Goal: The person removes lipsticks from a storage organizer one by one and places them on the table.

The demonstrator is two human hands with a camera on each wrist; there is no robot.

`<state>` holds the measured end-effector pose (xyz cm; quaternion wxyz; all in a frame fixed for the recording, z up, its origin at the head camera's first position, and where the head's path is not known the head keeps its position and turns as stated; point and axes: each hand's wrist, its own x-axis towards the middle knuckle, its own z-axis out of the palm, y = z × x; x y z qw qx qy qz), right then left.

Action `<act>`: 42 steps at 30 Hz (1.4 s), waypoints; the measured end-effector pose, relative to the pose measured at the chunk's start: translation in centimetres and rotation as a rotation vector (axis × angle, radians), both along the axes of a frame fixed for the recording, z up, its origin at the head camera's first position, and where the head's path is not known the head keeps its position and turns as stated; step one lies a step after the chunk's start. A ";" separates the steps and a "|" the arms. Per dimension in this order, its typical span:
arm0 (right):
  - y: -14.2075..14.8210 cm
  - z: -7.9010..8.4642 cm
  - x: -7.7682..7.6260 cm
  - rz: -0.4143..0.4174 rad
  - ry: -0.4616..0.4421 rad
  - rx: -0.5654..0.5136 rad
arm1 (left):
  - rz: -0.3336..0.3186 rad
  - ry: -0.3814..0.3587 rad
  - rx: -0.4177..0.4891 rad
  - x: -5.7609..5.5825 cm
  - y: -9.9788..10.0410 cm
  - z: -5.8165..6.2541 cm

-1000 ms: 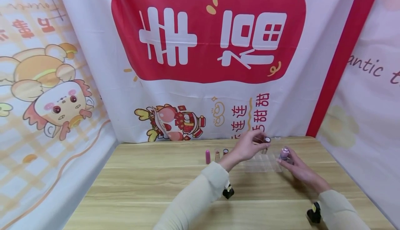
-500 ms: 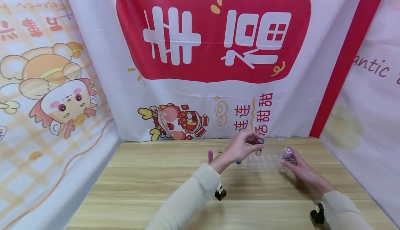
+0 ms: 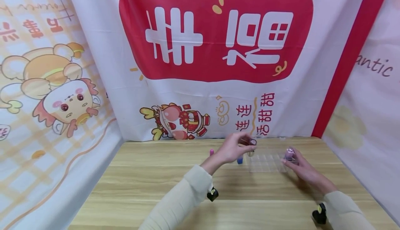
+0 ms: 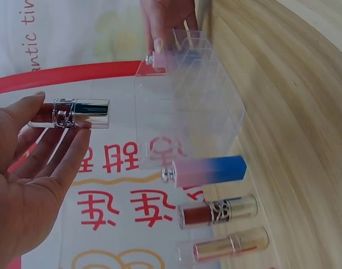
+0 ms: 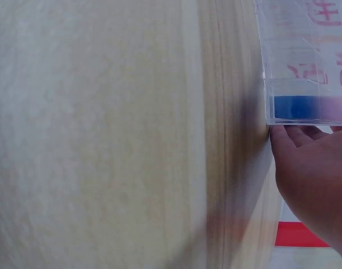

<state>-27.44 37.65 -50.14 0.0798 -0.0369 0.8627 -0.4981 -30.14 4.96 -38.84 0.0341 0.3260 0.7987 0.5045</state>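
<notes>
My left hand (image 3: 232, 148) pinches a lip gloss tube (image 4: 67, 114) between thumb and fingers; it has a dark red body and a shiny silver cap. The tube hangs above the left end of a clear plastic organizer (image 3: 265, 163) with several compartments. At the organizer's right end, my right hand (image 3: 301, 167) grips its side, thumb in front. A pink-and-blue lipstick tube (image 5: 296, 106) stands inside a compartment there, close to that hand. Left of the organizer, a second pink-and-blue tube (image 4: 207, 171) stands upright on the table.
Beside that tube stand another dark red lip gloss (image 4: 215, 213) and a gold lipstick (image 4: 232, 245), in a row on the wooden table (image 3: 150, 174). A bright pink tube (image 3: 211, 152) shows partly behind my left forearm. A printed cloth (image 3: 212, 94) hangs behind the table.
My left hand has moved left with the lip gloss, from over the organizer's middle to its left end. The right hand stays at the organizer. The head view has turned slightly left.
</notes>
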 end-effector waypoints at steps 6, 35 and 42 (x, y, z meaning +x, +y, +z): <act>0.0 0.2 0.2 -0.004 -0.042 0.010 | 0.020 -0.012 -0.010 0.0 -1.2 -0.5; 0.0 0.2 0.4 0.024 0.019 0.014 | 0.122 -0.057 -0.030 -0.1 -7.7 -2.5; -0.1 0.2 0.2 0.023 0.018 0.019 | 0.143 -0.116 0.007 0.1 -9.6 -3.3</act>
